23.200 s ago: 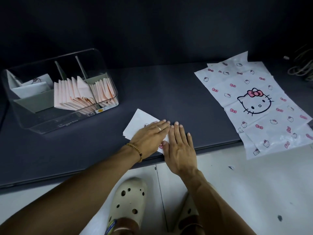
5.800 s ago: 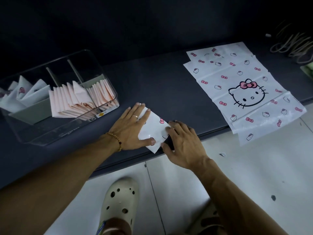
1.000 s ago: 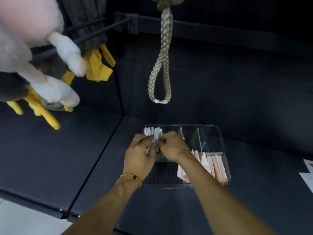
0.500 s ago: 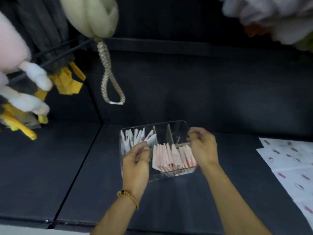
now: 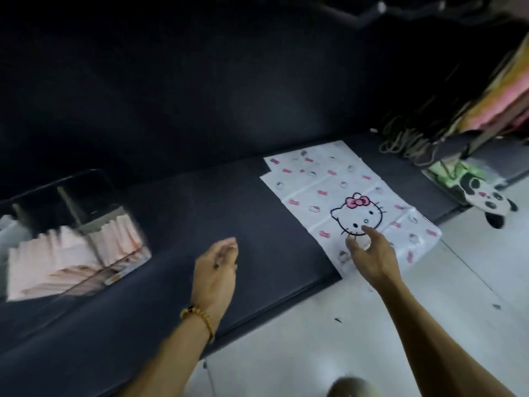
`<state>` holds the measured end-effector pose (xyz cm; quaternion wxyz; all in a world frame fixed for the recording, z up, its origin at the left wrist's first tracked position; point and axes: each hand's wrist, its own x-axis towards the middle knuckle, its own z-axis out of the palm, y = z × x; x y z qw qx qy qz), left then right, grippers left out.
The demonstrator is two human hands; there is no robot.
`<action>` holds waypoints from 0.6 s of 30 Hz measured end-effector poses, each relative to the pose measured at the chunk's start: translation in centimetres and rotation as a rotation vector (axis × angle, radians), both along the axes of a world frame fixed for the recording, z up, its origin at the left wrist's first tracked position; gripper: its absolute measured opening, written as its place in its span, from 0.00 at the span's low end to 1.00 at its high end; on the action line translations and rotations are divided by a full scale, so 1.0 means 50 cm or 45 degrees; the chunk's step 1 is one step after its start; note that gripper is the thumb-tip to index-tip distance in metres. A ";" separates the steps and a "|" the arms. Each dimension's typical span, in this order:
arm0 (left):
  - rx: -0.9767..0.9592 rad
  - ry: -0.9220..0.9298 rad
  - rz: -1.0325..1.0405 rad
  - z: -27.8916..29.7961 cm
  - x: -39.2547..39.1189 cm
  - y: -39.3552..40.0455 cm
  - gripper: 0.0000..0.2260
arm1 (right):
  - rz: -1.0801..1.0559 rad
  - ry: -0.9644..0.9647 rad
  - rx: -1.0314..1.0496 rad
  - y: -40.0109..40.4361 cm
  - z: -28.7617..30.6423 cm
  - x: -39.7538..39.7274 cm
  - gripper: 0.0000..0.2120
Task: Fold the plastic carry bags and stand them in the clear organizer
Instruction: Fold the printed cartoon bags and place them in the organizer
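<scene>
Starting at your left, the clear organizer [image 5: 71, 239] stands full of folded bags [image 5: 57, 259]. Your left hand [image 5: 214, 270] hovers loose and empty. Your right hand [image 5: 369, 253], fingers spread, holds nothing above the flat cat-print carry bag [image 5: 343, 196]. Thin, slippery film probably: pinch 1 near edge, since it will likely slide.

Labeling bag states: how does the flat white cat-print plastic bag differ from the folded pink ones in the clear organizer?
The white cat-print plastic bag lies unfolded on the dark shelf; the folded pink bags stand packed in the clear organizer. The flat bag shows its print; the pink ones only edges. The right hand reaches over the flat bag; neither hand is at the organizer.
</scene>
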<state>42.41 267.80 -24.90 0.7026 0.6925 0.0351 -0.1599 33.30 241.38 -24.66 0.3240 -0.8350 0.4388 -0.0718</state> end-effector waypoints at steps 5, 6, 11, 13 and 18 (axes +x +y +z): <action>0.164 -0.094 -0.198 -0.026 0.010 -0.115 0.07 | 0.468 0.437 -0.187 -0.099 -0.056 -0.050 0.32; 0.202 -0.118 -0.230 -0.028 0.011 -0.130 0.07 | 0.457 0.395 -0.271 -0.099 -0.066 -0.052 0.27; 0.302 -0.153 -0.362 -0.026 -0.004 -0.176 0.06 | 0.320 0.100 -0.474 -0.082 -0.089 -0.052 0.09; 0.315 -0.131 -0.441 -0.023 -0.017 -0.181 0.05 | 0.333 0.106 -0.442 -0.075 -0.079 -0.043 0.10; 0.335 0.033 -0.548 -0.016 -0.031 -0.168 0.11 | 0.452 -0.206 -0.212 0.040 -0.033 0.017 0.18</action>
